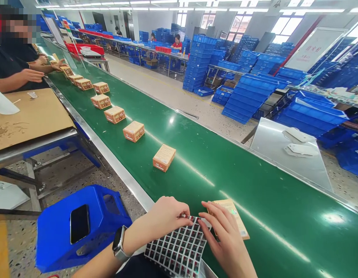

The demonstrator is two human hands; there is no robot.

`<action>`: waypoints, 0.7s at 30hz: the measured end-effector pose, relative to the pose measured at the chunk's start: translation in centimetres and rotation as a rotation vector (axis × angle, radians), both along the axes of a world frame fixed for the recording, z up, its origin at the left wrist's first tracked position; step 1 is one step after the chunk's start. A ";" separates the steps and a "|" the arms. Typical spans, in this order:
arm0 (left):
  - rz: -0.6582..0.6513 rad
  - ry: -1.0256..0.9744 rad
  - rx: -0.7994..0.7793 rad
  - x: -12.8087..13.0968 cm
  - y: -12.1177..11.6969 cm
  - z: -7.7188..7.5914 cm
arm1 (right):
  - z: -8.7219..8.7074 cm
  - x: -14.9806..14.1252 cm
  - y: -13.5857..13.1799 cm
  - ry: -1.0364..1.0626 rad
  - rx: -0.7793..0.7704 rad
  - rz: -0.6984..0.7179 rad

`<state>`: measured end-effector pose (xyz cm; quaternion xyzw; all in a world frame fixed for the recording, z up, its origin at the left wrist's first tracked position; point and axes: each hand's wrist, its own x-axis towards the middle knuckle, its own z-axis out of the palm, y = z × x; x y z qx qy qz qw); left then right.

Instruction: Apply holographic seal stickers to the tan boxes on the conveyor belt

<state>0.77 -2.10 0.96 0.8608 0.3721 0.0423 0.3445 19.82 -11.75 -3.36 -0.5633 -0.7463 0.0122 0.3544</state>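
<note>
A sheet of small dark square labels (180,247) with white gaps and red marks lies at the near edge of the conveyor. My left hand (170,213), with a watch on its wrist, is closed in a pinch at the top edge of this sheet. My right hand (222,227) has its fingers apart and stretched out. Its thumb is by the sheet's upper right corner, while the fingers reach over a small carton (235,218). That carton lies on the belt, partly hidden by the hand, with a shiny greenish spot on its top.
Several orange-brown cartons (164,157) stand in a line along the green conveyor belt (202,154). A blue stool (60,220) holds a phone (79,224) at left. Beyond a cardboard-topped table (48,112), co-workers' hands (29,76) are at the belt. Blue crates (245,98) are stacked across the aisle.
</note>
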 end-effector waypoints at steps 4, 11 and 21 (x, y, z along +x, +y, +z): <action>0.059 -0.042 -0.082 -0.3 0.1 0.2 | -0.1 -0.4 0.2 0.029 0.011 0.026; 0.184 -0.184 -0.022 -3.4 3.6 -1.4 | -1.5 0.1 0.4 0.564 -0.228 -0.100; 0.109 -0.327 -0.074 -4.7 6.3 -5.8 | -2.9 0.4 8.3 1.300 -0.445 -0.267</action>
